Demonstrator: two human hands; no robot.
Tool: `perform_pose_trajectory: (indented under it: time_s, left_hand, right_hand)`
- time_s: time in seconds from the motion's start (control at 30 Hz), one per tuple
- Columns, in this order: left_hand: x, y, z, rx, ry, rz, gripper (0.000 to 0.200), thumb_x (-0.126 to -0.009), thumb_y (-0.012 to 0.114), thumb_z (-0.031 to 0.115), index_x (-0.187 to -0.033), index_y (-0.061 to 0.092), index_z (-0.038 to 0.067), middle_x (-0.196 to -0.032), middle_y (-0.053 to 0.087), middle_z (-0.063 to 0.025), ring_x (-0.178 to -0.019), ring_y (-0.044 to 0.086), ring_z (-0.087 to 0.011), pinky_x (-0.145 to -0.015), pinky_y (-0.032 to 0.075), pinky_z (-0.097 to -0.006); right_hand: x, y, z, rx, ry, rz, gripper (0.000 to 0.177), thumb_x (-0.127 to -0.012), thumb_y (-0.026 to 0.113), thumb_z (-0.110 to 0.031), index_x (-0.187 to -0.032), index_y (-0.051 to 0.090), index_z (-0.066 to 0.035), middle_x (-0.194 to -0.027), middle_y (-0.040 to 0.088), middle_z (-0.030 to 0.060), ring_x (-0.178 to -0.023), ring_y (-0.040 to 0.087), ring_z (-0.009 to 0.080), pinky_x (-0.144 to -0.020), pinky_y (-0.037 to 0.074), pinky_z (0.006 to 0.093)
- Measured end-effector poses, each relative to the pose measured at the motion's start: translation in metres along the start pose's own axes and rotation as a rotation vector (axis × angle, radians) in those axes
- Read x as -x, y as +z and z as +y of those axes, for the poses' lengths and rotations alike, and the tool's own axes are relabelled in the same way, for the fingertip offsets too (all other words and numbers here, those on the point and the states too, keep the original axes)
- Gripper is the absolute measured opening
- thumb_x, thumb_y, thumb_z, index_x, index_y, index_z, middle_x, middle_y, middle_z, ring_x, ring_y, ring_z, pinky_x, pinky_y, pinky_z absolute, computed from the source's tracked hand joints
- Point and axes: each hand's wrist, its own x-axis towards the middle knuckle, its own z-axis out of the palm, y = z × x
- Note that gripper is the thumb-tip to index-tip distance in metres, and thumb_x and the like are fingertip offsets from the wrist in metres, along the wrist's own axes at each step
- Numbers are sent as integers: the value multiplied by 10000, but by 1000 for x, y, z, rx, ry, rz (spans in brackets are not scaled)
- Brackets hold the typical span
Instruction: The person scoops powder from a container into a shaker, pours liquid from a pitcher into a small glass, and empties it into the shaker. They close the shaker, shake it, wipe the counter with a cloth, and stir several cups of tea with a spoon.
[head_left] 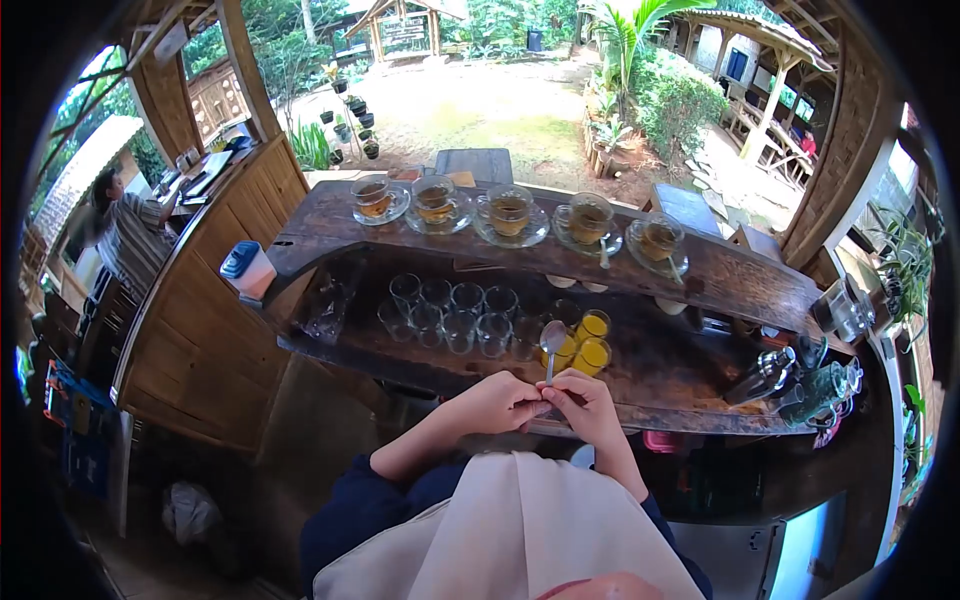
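Note:
A metal spoon [552, 338] stands nearly upright, bowl up, between my two hands over the counter's near edge. My right hand [586, 402] is closed, its thumb and fingers pinching the handle. Against it, my left hand [497, 402] is closed too, its fingertips at the lower handle, partly hidden. Just behind the spoon stand glasses of yellow drink [592, 355]. On the raised shelf, several glass cups of brown drink [510, 210] sit on glass saucers. Small spoons lie on the two rightmost saucers, one beside a cup [660, 238].
Several upturned-looking clear glasses [460, 328] stand on the lower counter [660, 385]. A metal flask [765, 375] and glass pitchers [828, 385] are at the right end. A blue-lidded container [248, 268] stands at the left. A person [130, 235] is behind the wooden partition [215, 320].

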Motion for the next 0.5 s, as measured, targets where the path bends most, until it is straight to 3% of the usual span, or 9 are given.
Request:
perform_pose_trajectory:
  time_s: [0.07, 0.13, 0.3, 0.37, 0.4, 0.47, 0.5]
  left_hand:
    - [5, -21, -11, -14, 1, 2, 180, -873, 592, 141, -778, 632, -6, -608, 634, -93, -559, 636, -223, -533, 474, -307]
    - [7, -41, -20, -39, 10, -20, 187, -871, 597, 145, -765, 629, -6, -597, 627, -96, -551, 631, -220, -527, 470, -303]
    - [1, -78, -33, -107, 54, -70, 167, -862, 611, 138, -769, 629, 1, -600, 616, -110, -547, 621, -214, -524, 463, -291]
    - [-7, -92, -34, -57, 139, 65, 131, -852, 628, 131, -808, 633, 7, -622, 619, -109, -560, 622, -215, -538, 470, -291]
    - [-12, -103, -34, -108, 96, 52, 105, -838, 643, 112, -880, 628, 17, -702, 643, -101, -648, 644, -202, -590, 484, -282]
    - [-25, -118, -37, -121, 238, 212, 126, -827, 651, 93, -928, 619, 26, -786, 653, -97, -722, 650, -204, -649, 491, -286]
    - [-32, -126, -37, -117, 219, 267, 158, -813, 663, 87, -954, 611, 37, -858, 649, -89, -791, 643, -216, -696, 490, -303]
  right_hand:
    - [-14, 16, 4, -24, 4, 13, 117, -852, 619, -25, -946, 663, 30, -831, 627, 62, -697, 588, 116, -660, 465, 217]
    - [-25, 30, 8, -187, 196, 63, 138, -890, 593, -68, -963, 650, 34, -816, 647, 51, -689, 578, 98, -658, 460, 205]
    - [-52, 38, 7, -219, 217, 242, 196, -925, 556, -123, -1046, 608, 22, -781, 657, 59, -623, 582, 81, -564, 464, 196]
    - [-65, 32, 5, -202, 244, 339, 237, -935, 543, -156, -1086, 580, 22, -743, 651, 67, -559, 589, 86, -480, 462, 201]
    - [-71, 27, 8, -199, 247, 345, 237, -935, 543, -156, -1086, 580, 22, -743, 651, 67, -559, 589, 86, -480, 462, 201]
    - [-83, 15, 13, -114, 266, 352, 254, -934, 546, -164, -1098, 574, 27, -736, 650, 71, -568, 598, 94, -477, 461, 203]
    - [-89, 9, 12, -99, 328, 362, 282, -925, 558, -147, -1137, 550, 37, -773, 655, 85, -568, 604, 99, -470, 452, 200]
